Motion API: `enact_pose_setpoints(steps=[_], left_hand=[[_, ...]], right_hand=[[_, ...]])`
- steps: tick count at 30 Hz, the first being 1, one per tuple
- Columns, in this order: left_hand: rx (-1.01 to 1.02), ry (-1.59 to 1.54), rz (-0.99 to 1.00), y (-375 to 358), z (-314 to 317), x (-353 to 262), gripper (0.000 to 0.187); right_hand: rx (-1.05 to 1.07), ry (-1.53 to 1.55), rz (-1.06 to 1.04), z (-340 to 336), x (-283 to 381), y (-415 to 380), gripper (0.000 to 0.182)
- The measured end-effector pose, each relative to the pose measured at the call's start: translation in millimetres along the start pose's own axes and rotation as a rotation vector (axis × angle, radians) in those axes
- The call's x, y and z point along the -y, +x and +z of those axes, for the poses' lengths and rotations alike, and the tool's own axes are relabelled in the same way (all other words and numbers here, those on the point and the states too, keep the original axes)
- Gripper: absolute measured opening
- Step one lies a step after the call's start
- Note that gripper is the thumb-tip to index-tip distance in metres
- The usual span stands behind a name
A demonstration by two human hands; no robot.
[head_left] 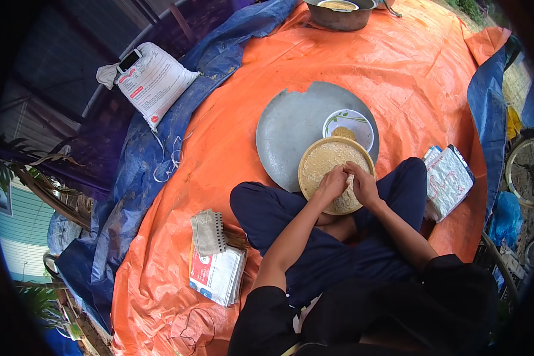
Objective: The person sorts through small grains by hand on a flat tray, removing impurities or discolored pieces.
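Note:
A round, shallow tray with a tan rim (303, 175) rests at my lap and holds a layer of pale grain or meal (323, 159). Over its middle, my left hand (334, 181) and my right hand (363, 183) meet at the fingertips. The fingers of both are drawn together in a pinch; whatever lies between them is too small to make out. Just beyond the tray, a white bowl with green leaf patterns (366, 126) contains yellowish grain (343, 133). The tray's rim overlaps the bowl's near edge. Both stand by a large grey disc (282, 139) with a notched edge.
An orange tarp (219, 160) covers the ground, edged by blue tarp (145, 169). Folded sacks (219, 270) lie left of my legs, others (448, 184) on the right. A full white sack (154, 83) sits upper left, with a phone (129, 60) on it. A dark basin (341, 19) stands far ahead.

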State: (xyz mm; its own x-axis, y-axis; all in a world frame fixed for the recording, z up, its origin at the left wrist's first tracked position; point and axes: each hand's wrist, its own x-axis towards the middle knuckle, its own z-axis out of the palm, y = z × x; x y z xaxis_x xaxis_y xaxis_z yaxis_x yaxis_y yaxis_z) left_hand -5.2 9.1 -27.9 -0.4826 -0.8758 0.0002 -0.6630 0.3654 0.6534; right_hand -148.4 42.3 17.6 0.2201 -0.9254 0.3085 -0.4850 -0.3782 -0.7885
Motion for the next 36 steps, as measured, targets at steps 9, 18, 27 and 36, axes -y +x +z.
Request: enact_pose_setpoints(steps=[9, 18, 27, 36], left_hand=[[0.028, 0.035, 0.024, 0, -1, 0, 0.029], [0.007, -0.058, 0.005, 0, -1, -1, 0.03], [0.047, 0.029, 0.069, -4, -17, -12, 0.035], [0.053, 0.086, 0.171, -1, 1, 4, 0.02]], right_hand=[[0.048, -0.148, -0.014, -5, -1, 0, 0.061], [0.117, -0.104, 0.044, -6, -1, 4, 0.056], [0.055, -0.019, 0.018, -3, -8, 0, 0.05], [-0.005, -0.006, 0.113, 0, -20, -1, 0.045]])
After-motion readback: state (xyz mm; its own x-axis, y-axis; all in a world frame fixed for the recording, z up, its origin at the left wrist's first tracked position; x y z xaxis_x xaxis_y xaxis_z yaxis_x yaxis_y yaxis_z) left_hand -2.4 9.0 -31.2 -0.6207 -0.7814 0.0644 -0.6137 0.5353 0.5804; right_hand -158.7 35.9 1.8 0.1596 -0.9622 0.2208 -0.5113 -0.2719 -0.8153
